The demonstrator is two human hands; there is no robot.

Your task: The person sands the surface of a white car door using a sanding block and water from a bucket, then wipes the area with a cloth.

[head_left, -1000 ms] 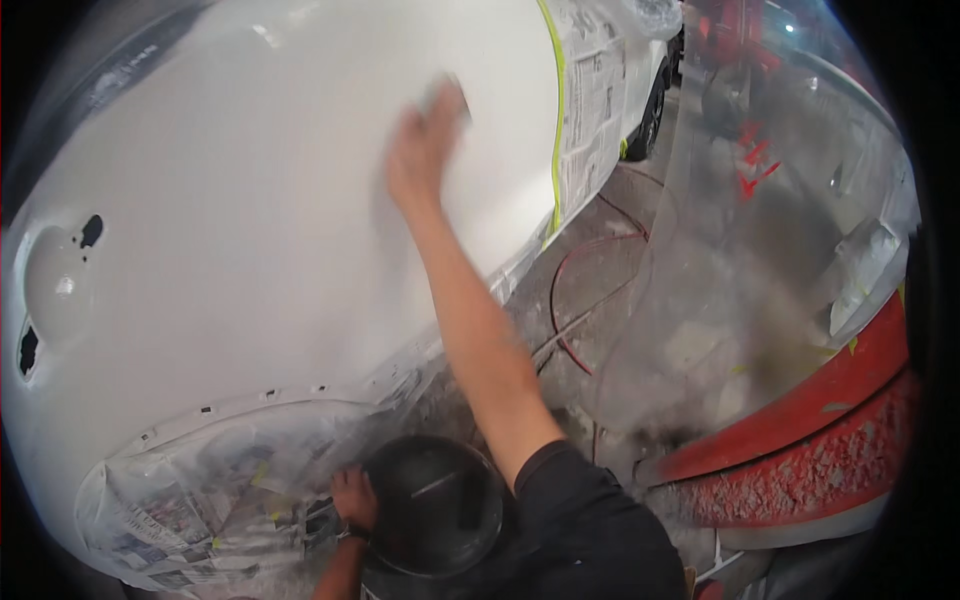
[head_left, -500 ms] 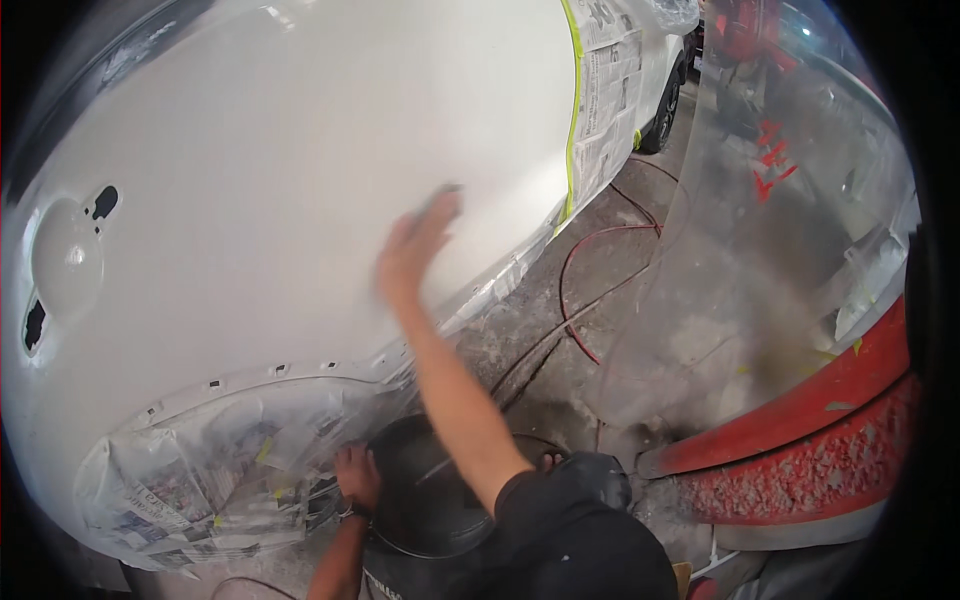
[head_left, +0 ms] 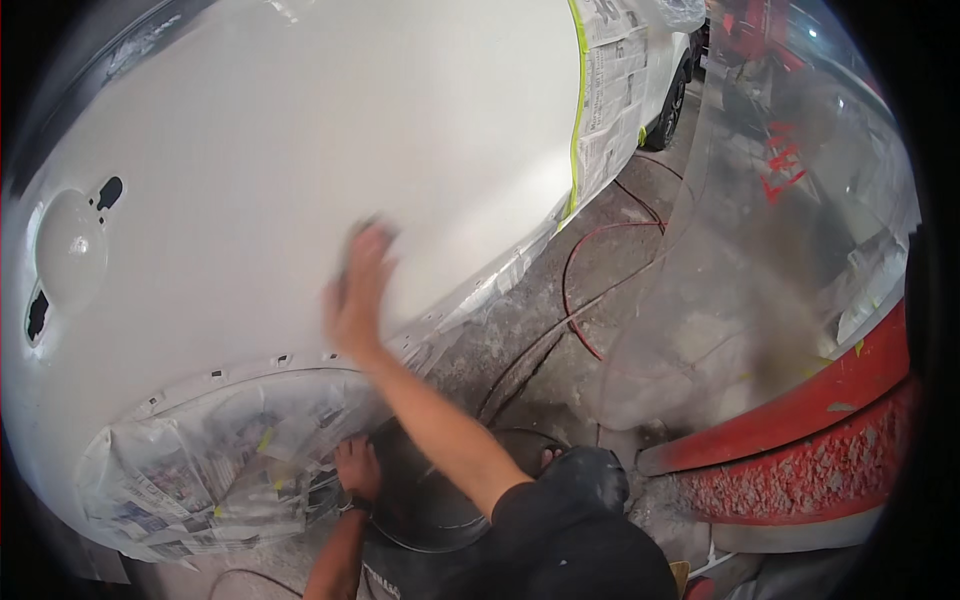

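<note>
A large white car panel point(head_left: 260, 180), apparently a door with a handle recess point(head_left: 72, 240), fills the left and middle. Against its lower part my right hand point(head_left: 362, 285) presses, blurred by motion. A dark, thin pad point(head_left: 378, 226) shows beyond its fingers; its exact kind is too smeared to make out. Lower down, my left hand point(head_left: 357, 468) lies with fingers stretched out by the newspaper masking point(head_left: 200, 490), next to a wide black tub point(head_left: 440, 545). A dark band circles that wrist. I cannot tell whether the left hand touches the tub's rim.
Newspaper edged with yellow-green tape point(head_left: 610, 90) covers the panel's right side. A red hose point(head_left: 567, 290) and dark cables run over the concrete floor point(head_left: 535, 300). At right hang clear plastic sheeting point(head_left: 700, 290) and a red body part point(head_left: 790, 420).
My right hand has swept left and down across the white panel with the dark pad. The left hand stays at about the same place.
</note>
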